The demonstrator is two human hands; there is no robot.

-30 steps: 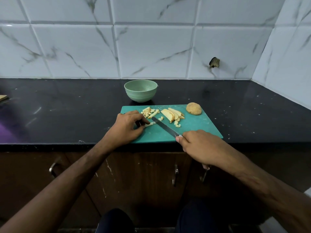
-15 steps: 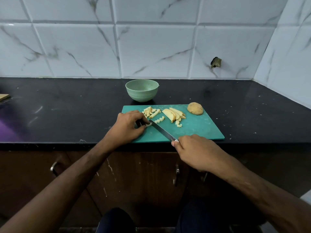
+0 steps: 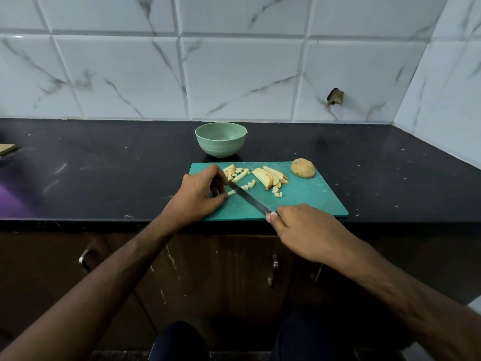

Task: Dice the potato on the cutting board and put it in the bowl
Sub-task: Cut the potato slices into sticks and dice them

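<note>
Steel knife [image 3: 248, 198] gripped by right hand [image 3: 303, 229], unmoved, left hand [image 3: 200, 194] still pinching potato strip [image 3: 231, 193]

Soft, even light falls from above, brightest on the white tiled wall [image 3: 234, 74], which shows a small glint at its far left. The dark surface [image 3: 104, 173] carries only dull, smeared reflections. Shadows are faint and short beneath the bowl [image 3: 220, 139] and the hands. Below the surface edge the cabinet fronts [image 3: 221, 269] sink into dimness. Straight tile lines bow toward the frame edges. Focus is sharp at centre, softer at the corners.
</note>
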